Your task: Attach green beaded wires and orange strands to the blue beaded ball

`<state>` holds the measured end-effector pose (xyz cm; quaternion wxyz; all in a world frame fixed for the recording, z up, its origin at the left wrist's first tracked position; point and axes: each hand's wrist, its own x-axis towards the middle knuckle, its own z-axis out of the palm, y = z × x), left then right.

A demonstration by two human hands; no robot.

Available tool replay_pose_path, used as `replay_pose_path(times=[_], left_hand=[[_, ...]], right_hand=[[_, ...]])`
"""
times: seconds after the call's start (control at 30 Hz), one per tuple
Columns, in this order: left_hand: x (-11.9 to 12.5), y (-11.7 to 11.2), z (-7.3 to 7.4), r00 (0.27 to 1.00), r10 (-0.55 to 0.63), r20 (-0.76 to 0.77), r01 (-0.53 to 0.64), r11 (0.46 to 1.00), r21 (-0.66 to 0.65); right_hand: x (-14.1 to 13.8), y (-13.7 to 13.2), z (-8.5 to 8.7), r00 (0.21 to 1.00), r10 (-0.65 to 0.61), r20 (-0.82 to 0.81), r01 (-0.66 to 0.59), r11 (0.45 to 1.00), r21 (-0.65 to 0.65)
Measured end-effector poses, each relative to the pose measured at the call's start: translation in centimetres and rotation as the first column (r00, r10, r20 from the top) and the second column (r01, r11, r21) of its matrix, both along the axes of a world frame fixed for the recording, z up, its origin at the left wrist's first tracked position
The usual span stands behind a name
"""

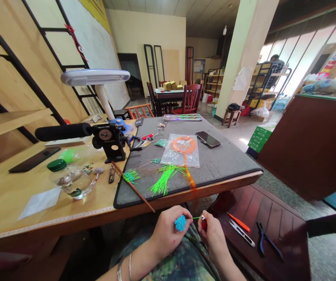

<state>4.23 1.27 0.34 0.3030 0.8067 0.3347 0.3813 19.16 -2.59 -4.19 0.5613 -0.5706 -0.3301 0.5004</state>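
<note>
My left hand (168, 228) is closed around a bundle of thin stems tipped with turquoise beads (180, 223), held over my lap. From its fingertips a bright green strand (196, 217) runs across to my right hand (213, 234). That hand is closed on a small red lighter (204, 223) with a metal top, partly hidden by the fingers. On the mat just beyond my hands lie loose green strands (165, 179) and a smaller pile of bead-tipped green strands (131, 176). An orange coil of line (183, 144) rests on a clear plastic bag, its loose ends hanging over the table edge.
A wooden stick (134, 187) crosses the mat's left edge. Left of it stand a camera stand (113, 144), lamp (96, 77) and clear jar (75, 183). A phone (208, 139) lies at right. Snips (242, 233), an orange tool (238, 222) and pliers (266, 242) lie on the chair.
</note>
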Motion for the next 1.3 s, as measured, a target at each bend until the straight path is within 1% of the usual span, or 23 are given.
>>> replay_pose_path(times=[0.17, 0.27, 0.47, 0.6, 0.73, 1.07, 1.3], left_hand=[[0.1, -0.1, 0.1, 1.000, -0.008, -0.013, 0.008, 1.000, 0.019], [0.1, 0.0, 0.1, 1.000, -0.013, -0.017, 0.013, 1.000, 0.022], [0.1, -0.1, 0.0, 0.999, -0.018, -0.033, 0.018, 1.000, 0.014], [0.0, 0.0, -0.2, 0.999, -0.015, -0.035, 0.016, 1.000, 0.014], [0.1, 0.1, -0.3, 0.999, -0.017, -0.033, 0.018, 1.000, 0.015], [0.1, 0.3, -0.6, 0.999, -0.017, -0.043, 0.017, 1.000, 0.000], [0.2, 0.2, -0.3, 0.999, -0.017, -0.028, 0.016, 1.000, -0.020]], right_hand=[[0.0, -0.1, 0.3, 1.000, -0.010, 0.014, 0.010, 1.000, 0.004], [0.1, 0.1, 0.0, 1.000, -0.014, 0.024, 0.014, 1.000, 0.003], [0.2, 0.3, -0.7, 1.000, -0.020, -0.018, 0.020, 1.000, -0.005], [0.2, 0.2, -0.5, 1.000, -0.008, -0.013, 0.008, 1.000, -0.009], [0.3, 0.1, -0.5, 1.000, -0.004, 0.008, 0.004, 1.000, 0.016], [0.2, 0.2, -0.2, 1.000, -0.001, -0.010, 0.001, 1.000, 0.025], [0.5, 0.1, -0.3, 0.999, 0.025, 0.027, -0.026, 0.999, 0.044]])
